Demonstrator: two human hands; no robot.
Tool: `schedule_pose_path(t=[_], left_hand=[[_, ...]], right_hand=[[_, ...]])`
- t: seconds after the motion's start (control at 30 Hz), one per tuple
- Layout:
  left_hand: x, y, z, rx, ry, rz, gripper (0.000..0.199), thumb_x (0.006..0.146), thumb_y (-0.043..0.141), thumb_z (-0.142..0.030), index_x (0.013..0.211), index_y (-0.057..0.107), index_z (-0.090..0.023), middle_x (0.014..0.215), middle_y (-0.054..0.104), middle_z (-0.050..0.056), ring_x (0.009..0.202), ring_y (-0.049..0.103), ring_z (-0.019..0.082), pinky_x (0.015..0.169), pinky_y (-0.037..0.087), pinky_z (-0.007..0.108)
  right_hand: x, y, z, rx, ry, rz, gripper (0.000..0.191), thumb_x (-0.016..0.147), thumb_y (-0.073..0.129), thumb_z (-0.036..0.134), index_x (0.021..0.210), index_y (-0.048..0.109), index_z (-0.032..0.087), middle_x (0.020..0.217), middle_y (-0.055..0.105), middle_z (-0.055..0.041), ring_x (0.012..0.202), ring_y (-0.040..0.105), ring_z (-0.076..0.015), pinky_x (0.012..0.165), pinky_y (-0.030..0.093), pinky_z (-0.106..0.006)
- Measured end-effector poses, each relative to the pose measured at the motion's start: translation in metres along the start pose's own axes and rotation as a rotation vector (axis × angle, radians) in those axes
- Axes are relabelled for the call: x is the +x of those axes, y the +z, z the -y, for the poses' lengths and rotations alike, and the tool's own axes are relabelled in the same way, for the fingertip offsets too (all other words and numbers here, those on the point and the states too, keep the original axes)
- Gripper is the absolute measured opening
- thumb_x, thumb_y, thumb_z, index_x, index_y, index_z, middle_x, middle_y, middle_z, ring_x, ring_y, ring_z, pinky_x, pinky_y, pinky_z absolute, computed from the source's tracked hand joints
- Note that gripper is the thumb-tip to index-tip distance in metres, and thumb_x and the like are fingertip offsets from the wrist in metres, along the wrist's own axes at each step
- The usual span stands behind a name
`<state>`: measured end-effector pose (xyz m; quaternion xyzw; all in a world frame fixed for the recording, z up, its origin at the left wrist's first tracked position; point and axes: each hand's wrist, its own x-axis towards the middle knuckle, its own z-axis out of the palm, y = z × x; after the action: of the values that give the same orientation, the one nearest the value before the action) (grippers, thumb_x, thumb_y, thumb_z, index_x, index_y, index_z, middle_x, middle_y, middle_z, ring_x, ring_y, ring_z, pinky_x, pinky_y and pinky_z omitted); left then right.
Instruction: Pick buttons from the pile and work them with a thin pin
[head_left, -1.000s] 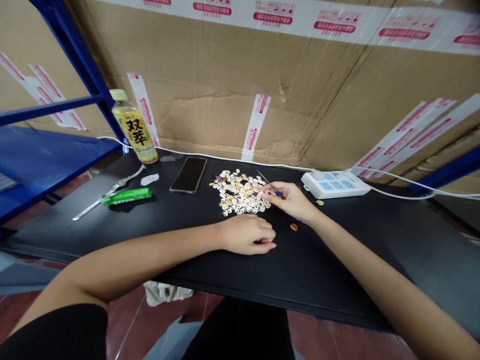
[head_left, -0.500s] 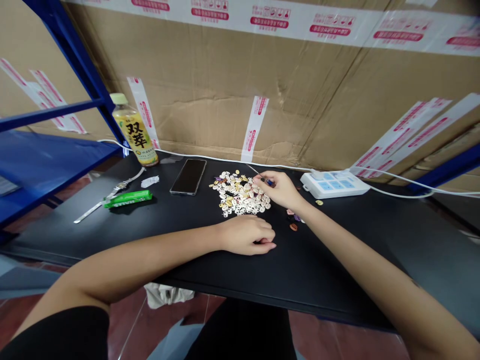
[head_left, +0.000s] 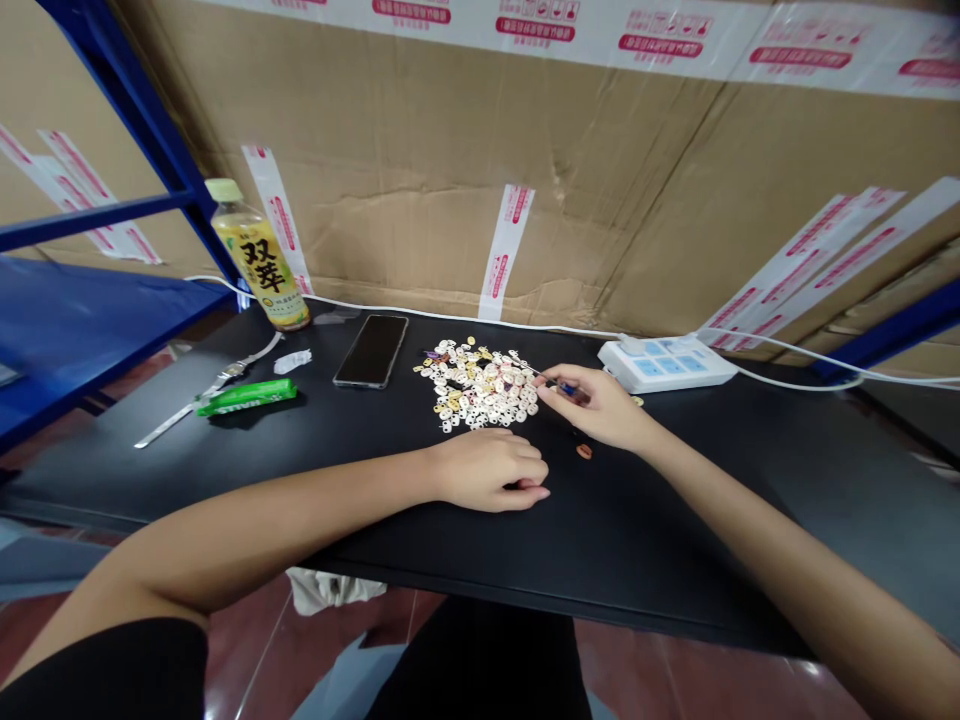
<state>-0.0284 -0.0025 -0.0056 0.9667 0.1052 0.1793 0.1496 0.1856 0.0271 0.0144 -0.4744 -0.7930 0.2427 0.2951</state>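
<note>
Right hand [head_left: 600, 405] drawn back from beads [head_left: 480, 390], nearer body.

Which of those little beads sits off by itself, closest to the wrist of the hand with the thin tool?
The reddish-brown bead, alone on the black table beside the right hand; the pale beads stay heaped together.
</note>
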Motion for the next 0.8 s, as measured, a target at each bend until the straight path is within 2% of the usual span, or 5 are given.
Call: schedule_pose_path(t=[0.23, 0.4, 0.57, 0.73, 0.8], left_hand=[[0.002, -0.003, -0.001, -0.013, -0.034, 0.031, 0.028, 0.095, 0.046, -0.030, 0.069, 0.046, -0.019, 0.067, 0.052, -0.001, 0.067, 0.048, 0.013, 0.071, 0.039, 0.028], [0.003, -0.006, -0.002, -0.015, -0.051, 0.061, 0.028, 0.095, 0.045, -0.029, 0.070, 0.046, -0.019, 0.068, 0.051, -0.001, 0.067, 0.047, 0.013, 0.071, 0.038, 0.027], [0.003, -0.006, 0.000, 0.001, -0.064, 0.106, 0.028, 0.097, 0.041, -0.030, 0.072, 0.046, -0.018, 0.070, 0.050, -0.001, 0.068, 0.045, 0.012, 0.073, 0.037, 0.028], [0.005, -0.008, -0.001, -0.015, -0.078, 0.128, 0.029, 0.098, 0.041, -0.030, 0.072, 0.046, -0.018, 0.070, 0.049, -0.002, 0.068, 0.043, 0.011, 0.073, 0.036, 0.026], [0.005, -0.008, -0.001, -0.016, -0.079, 0.131, 0.029, 0.098, 0.040, -0.030, 0.073, 0.047, -0.018, 0.070, 0.049, -0.002, 0.068, 0.043, 0.011, 0.073, 0.036, 0.026]], right_hand=[[-0.042, -0.032, -0.015, -0.017, 0.055, 0.089, 0.030, 0.086, 0.059, 0.045, 0.090, 0.069, 0.017, 0.070, 0.058, -0.0022, 0.056, 0.040, -0.0106, 0.052, 0.032, -0.026], [-0.053, -0.046, -0.026, -0.125, 0.060, 0.064, 0.028, 0.088, 0.057, 0.043, 0.092, 0.070, 0.019, 0.066, 0.056, -0.0007, 0.054, 0.039, -0.0111, 0.052, 0.031, -0.026], [-0.054, -0.060, -0.034, -0.237, 0.049, -0.023, 0.022, 0.086, 0.059, 0.038, 0.088, 0.070, 0.019, 0.056, 0.049, 0.0021, 0.051, 0.039, -0.0104, 0.053, 0.031, -0.026], [-0.055, -0.067, -0.039, -0.236, 0.062, 0.142, 0.024, 0.084, 0.061, 0.040, 0.093, 0.070, 0.019, 0.065, 0.058, -0.0004, 0.053, 0.044, -0.0106, 0.055, 0.035, -0.026], [-0.055, -0.066, -0.039, -0.236, 0.063, 0.166, 0.027, 0.083, 0.063, 0.042, 0.097, 0.070, 0.019, 0.068, 0.061, -0.0011, 0.054, 0.046, -0.0113, 0.056, 0.037, -0.026]])
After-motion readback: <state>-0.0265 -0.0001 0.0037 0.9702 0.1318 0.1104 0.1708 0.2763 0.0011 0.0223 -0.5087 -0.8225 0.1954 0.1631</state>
